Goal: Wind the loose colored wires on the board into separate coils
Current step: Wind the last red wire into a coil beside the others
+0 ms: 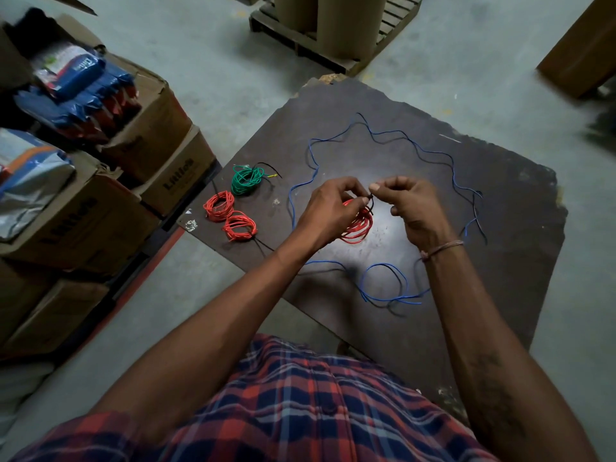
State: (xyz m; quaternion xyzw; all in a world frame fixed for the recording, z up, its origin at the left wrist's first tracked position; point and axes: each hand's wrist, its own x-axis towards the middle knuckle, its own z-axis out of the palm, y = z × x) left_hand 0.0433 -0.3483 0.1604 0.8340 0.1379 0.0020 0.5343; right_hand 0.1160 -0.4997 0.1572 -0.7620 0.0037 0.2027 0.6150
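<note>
My left hand (328, 208) has its grip pinched on the top of a red coil of thin insulated wire (358, 228), and my right hand (411, 203) pinches a short black tie (370, 201) against that same coil, thumb and forefinger pressed together; the two hands meet fingertip to fingertip just above the middle of the dark, scuffed square tabletop (500, 201). The coil hangs below my fingers, its lower edge near or on the surface, though I cannot tell whether it touches.

Going from the left, I see stacked brown cardboard boxes (140, 161) on the floor, the top one open and holding blue and red packets (80, 85). On the tabletop's left corner lie two finished orange-red wire coils (218, 205) (240, 226), just beside each other, with a green wire coil (246, 180) next to them farther from me. A long loose blue wire (430, 151), paired with a thin black wire (443, 163), wanders in a wide ring around my hands and ends in loose loops near my right forearm. A thin cord bracelet (441, 247) sits on my right wrist. My red and navy plaid shirt (300, 411) fills the bottom of the view.
</note>
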